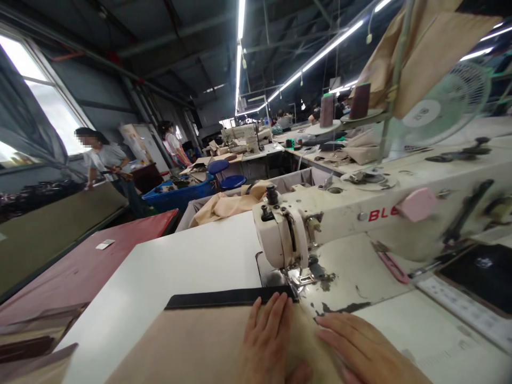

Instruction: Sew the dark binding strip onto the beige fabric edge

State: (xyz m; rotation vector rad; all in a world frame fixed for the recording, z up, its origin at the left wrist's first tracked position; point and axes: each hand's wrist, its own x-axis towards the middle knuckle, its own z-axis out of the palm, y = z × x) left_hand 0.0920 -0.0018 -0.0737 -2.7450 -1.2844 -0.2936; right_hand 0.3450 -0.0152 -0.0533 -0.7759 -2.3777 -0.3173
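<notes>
My left hand (268, 341) lies flat with fingers stretched out on a tan fabric piece (192, 346), fingertips touching its black edge strip (224, 297). To its right my right hand (364, 349) also rests flat on the fabric's right edge, fingers pointing left. The black strip ends under the presser foot (300, 277) of a white sewing machine (360, 213) just beyond my fingers. Neither hand grips anything.
The white worktable (180, 261) stretches to the left. Beyond it are a red table (80, 266), a bin with tan cloth (228, 202), a blue crate (180, 194) and a blue chair (228, 173). Two people (108, 160) stand far left. A fan (444, 104) stands at right.
</notes>
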